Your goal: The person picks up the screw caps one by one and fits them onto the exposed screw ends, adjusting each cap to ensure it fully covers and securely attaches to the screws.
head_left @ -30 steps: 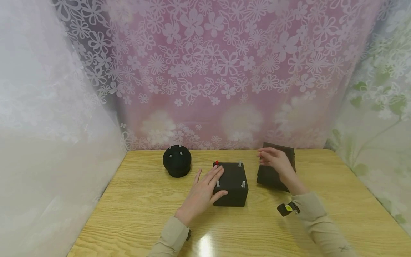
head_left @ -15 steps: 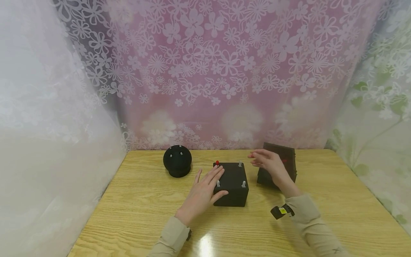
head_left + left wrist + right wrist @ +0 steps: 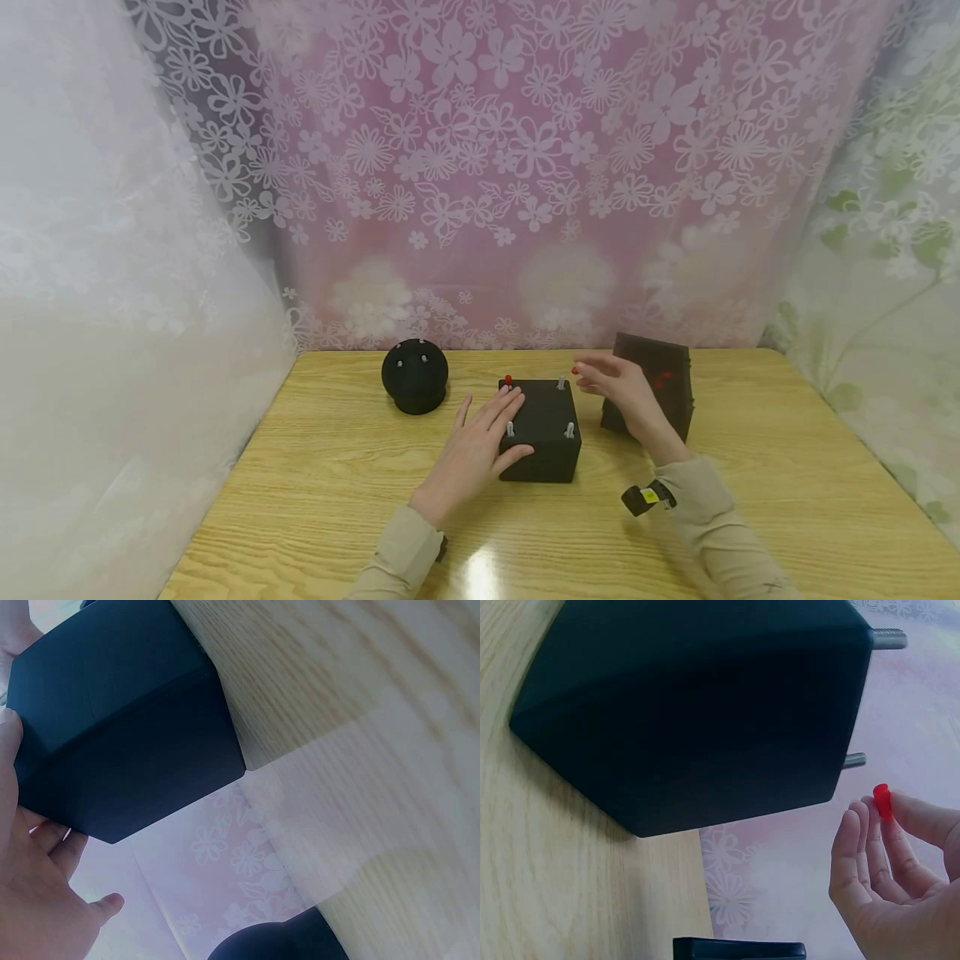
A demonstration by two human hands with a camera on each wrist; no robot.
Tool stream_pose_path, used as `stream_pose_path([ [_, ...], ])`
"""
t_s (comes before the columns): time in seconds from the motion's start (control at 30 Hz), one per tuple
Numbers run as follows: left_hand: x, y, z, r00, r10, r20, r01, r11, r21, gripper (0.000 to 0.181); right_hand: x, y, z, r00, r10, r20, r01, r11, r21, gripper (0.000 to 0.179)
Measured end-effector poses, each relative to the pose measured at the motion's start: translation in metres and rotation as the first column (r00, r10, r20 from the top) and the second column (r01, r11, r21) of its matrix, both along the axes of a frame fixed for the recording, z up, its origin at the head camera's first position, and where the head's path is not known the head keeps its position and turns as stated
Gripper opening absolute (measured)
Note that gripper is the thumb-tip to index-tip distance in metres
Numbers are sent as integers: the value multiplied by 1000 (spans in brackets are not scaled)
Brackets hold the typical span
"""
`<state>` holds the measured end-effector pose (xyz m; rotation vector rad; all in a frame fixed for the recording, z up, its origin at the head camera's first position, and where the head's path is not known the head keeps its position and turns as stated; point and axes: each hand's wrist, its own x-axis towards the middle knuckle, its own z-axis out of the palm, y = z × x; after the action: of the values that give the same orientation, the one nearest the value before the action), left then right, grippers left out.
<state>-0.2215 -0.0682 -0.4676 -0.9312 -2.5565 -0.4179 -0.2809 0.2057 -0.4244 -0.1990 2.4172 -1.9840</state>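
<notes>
A black box [image 3: 543,457] stands mid-table with threaded metal posts [image 3: 569,430] at its top corners. On its far-left corner sits a small red cap [image 3: 508,380]. My left hand [image 3: 465,454] rests on the box's left side, fingers laid straight over the top and thumb at the near edge. Just right of the far-right post, my right hand [image 3: 628,396] pinches another red cap [image 3: 882,801] between thumb and fingertips. In the right wrist view this cap is close to, but apart from, a bare metal post [image 3: 855,760]. The left wrist view shows the left hand [image 3: 45,892] against the box.
Behind the right hand, a dark open tray [image 3: 678,408] stands tilted, with several small red pieces [image 3: 663,379] inside. A round black object [image 3: 415,377] with short metal posts is at the back left. A floral curtain [image 3: 525,208] hangs behind the wooden table [image 3: 315,500].
My right hand has moved left from over the dark tray toward the box's far-right corner, and a red cap now shows in its fingertips. The left hand has stayed on the box.
</notes>
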Motion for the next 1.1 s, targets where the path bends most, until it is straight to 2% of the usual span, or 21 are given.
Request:
stream_pose_path([
  [0.13, 0, 0, 0, 1000, -2, 2, 2, 1000, -1, 74, -2, -1, -4, 1000, 0, 15, 0, 999, 37, 49],
  [0.4, 0, 0, 0, 1000, -2, 16, 1, 1000, 2, 74, -4, -3, -5, 1000, 12, -5, -12, 997, 73, 49],
  [0.8, -1, 1, 0, 1000, -7, -17, 7, 1000, 5, 74, -4, -8, -1, 1000, 8, -30, -5, 993, 115, 50],
  [1.1, -1, 1, 0, 1000, -6, -4, 6, 1000, 13, 73, -4, -7, 2, 999, 13, -41, -6, 986, 167, 46],
])
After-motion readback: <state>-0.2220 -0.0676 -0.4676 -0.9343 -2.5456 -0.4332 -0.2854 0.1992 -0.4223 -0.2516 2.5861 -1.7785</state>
